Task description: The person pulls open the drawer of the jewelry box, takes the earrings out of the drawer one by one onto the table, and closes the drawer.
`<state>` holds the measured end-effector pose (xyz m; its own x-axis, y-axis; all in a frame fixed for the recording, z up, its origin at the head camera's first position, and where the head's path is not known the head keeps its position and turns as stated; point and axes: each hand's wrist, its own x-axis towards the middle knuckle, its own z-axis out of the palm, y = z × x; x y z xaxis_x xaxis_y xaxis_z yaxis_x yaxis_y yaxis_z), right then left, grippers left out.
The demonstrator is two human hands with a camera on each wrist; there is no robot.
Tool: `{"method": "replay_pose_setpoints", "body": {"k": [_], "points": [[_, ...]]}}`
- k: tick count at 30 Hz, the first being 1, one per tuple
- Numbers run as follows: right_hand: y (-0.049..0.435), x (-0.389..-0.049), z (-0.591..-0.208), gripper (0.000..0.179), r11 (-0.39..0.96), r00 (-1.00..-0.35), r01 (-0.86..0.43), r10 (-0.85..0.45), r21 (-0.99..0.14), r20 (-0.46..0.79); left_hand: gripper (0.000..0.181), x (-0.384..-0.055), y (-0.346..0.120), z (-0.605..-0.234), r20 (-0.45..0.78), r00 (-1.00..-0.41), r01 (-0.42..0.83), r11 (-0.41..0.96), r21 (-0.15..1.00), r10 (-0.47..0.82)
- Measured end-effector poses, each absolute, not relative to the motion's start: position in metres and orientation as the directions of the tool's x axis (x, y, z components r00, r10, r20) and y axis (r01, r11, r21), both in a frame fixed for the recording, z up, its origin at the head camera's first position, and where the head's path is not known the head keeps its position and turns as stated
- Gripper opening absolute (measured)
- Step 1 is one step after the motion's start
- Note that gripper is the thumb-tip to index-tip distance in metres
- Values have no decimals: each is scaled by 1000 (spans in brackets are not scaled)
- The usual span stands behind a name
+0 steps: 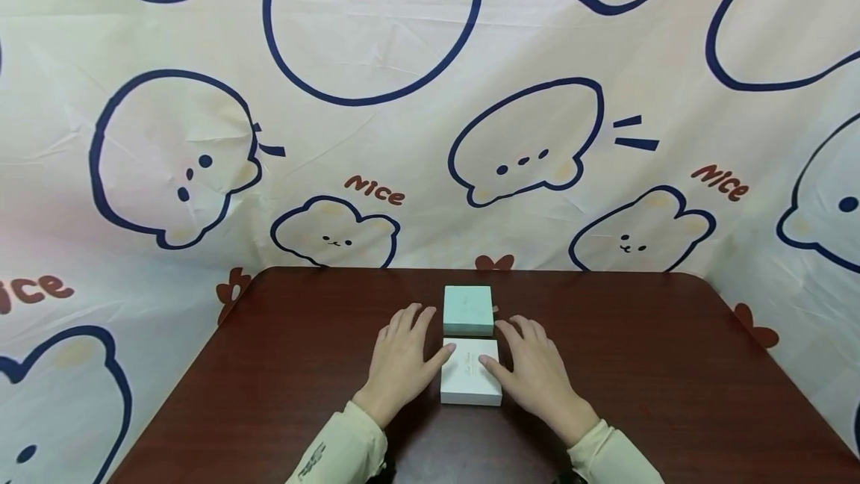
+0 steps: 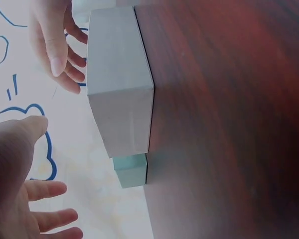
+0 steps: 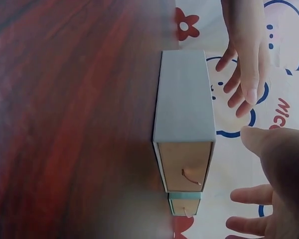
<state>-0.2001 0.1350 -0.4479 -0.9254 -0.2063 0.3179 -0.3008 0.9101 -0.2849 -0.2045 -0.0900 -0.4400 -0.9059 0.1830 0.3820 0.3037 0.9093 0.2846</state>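
A white box point(image 1: 470, 383) lies flat on the table, directly in front of a mint-green box point(image 1: 467, 310). In the right wrist view the white box shows a tan drawer end with a small ribbon pull point(image 3: 191, 177); the green box point(image 3: 184, 204) behind has a similar one. My left hand point(image 1: 402, 357) hovers at the left of the boxes, fingers spread, thumb near the white box's top. On the other side my right hand point(image 1: 534, 372) hovers likewise, its thumb over the white lid. Both wrist views show the hands apart from the boxes, holding nothing.
The dark reddish-brown table point(image 1: 302, 364) has rounded far corners. Behind and beside it hangs a pale cloth point(image 1: 416, 140) printed with blue-outlined cartoon animals and the word "Nice". Light sleeves point(image 1: 346, 447) cover both forearms.
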Motion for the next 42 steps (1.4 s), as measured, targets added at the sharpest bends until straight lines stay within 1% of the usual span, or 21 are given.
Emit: {"method": "replay_pose_setpoints", "body": {"k": [9, 18, 29, 37, 42], "points": [[141, -206, -447, 62, 909, -932, -287, -192, -301, 307, 65, -207, -88, -441, 387, -902, 320, 898, 302, 191], [148, -210, -446, 62, 912, -935, -276, -182, -304, 305, 62, -213, -88, -440, 399, -896, 330, 893, 306, 195], [153, -215, -441, 63, 913, -946, -257, -171, -316, 274, 58, -222, -92, -437, 391, -894, 352, 884, 308, 220], [154, -217, -437, 63, 908, -945, -263, -175, -326, 276, 59, -228, -94, -434, 374, -899, 350, 884, 310, 225], [155, -220, -437, 63, 905, -951, -259, -177, -338, 254, 59, -232, -94, -433, 362, -903, 352, 881, 316, 231]]}}
